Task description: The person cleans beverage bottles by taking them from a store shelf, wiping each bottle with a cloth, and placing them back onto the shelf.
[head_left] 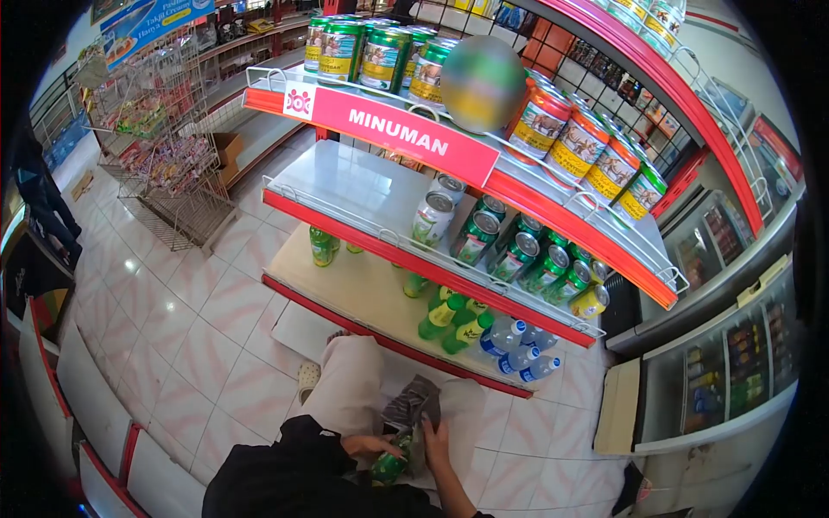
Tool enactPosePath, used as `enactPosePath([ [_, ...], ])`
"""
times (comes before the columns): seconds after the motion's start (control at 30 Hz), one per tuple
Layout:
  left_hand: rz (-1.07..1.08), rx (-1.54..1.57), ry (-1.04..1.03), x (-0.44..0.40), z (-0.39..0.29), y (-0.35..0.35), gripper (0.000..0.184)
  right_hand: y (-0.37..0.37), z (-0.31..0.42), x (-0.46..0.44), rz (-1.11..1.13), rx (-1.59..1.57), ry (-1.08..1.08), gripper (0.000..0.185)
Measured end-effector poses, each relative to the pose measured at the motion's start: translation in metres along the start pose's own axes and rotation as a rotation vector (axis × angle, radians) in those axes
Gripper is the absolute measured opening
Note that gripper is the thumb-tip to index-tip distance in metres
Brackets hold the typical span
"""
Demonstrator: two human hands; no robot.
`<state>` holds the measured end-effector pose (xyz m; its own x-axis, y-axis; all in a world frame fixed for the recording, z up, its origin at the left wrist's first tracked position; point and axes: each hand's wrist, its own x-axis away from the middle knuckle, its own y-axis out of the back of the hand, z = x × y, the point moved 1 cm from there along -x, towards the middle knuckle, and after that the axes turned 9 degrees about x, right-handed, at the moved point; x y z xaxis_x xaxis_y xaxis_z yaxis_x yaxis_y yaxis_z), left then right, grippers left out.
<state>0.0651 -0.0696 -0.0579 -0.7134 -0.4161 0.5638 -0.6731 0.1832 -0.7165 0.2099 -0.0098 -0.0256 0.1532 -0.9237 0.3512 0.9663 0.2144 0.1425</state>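
Low in the view, my left hand [367, 445] is closed around a green drink container [389, 469]; whether it is a can or a bottle is hard to make out. A grey striped cloth [413, 402] lies bunched over my lap. My right hand [436, 439] grips the lower end of this cloth, close beside the green container. Both hands are in front of my body, between my knees, below the bottom shelf.
A red-edged shelf rack [380, 129] faces me. Its middle tier bears green cans [477, 235] and silver cans [432, 217]; below stand green bottles [442, 315] and clear blue-labelled bottles [503, 337]. Glass-door coolers [725, 371] are at right, a wire snack rack [164, 155] at left.
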Motion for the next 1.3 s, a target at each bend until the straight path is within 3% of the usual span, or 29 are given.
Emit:
enactPosePath([
  [0.07, 0.015, -0.005, -0.017, -0.015, 0.006, 0.011, 0.047, 0.004, -0.007, 0.001, 0.016, 0.166, 0.197, 0.031],
  [0.2, 0.141, 0.293, 0.026, -0.069, 0.051, 0.063, 0.028, 0.008, -0.005, -0.007, 0.015, 0.246, 0.184, 0.029],
  [0.33, 0.193, 0.284, 0.026, -0.073, 0.048, 0.071, 0.028, -0.001, 0.001, -0.023, 0.01, 0.291, 0.192, 0.03],
  [0.43, -0.019, 0.118, -0.05, -0.005, -0.007, 0.001, 0.036, -0.003, 0.006, -0.039, 0.107, 0.343, 0.126, 0.032],
  [0.5, -0.127, 0.038, -0.088, 0.0, -0.012, -0.001, 0.04, -0.007, 0.002, -0.047, 0.161, 0.369, 0.091, 0.033],
  [0.6, -0.083, 0.329, 0.015, -0.044, 0.018, 0.045, 0.03, -0.012, -0.023, -0.065, 0.237, 0.308, -0.149, 0.034],
  [0.87, -0.176, 0.236, -0.114, -0.039, 0.017, 0.042, 0.021, -0.012, -0.036, -0.076, 0.217, -0.39, -0.483, 0.034],
  [1.17, -0.393, 0.274, -0.318, -0.023, -0.003, 0.029, 0.024, -0.013, -0.053, -0.079, 0.242, -0.374, -0.346, 0.037],
  [1.3, -0.436, 0.368, -0.435, -0.027, -0.004, 0.038, 0.024, -0.007, -0.02, -0.067, 0.083, -0.455, -0.434, 0.036],
])
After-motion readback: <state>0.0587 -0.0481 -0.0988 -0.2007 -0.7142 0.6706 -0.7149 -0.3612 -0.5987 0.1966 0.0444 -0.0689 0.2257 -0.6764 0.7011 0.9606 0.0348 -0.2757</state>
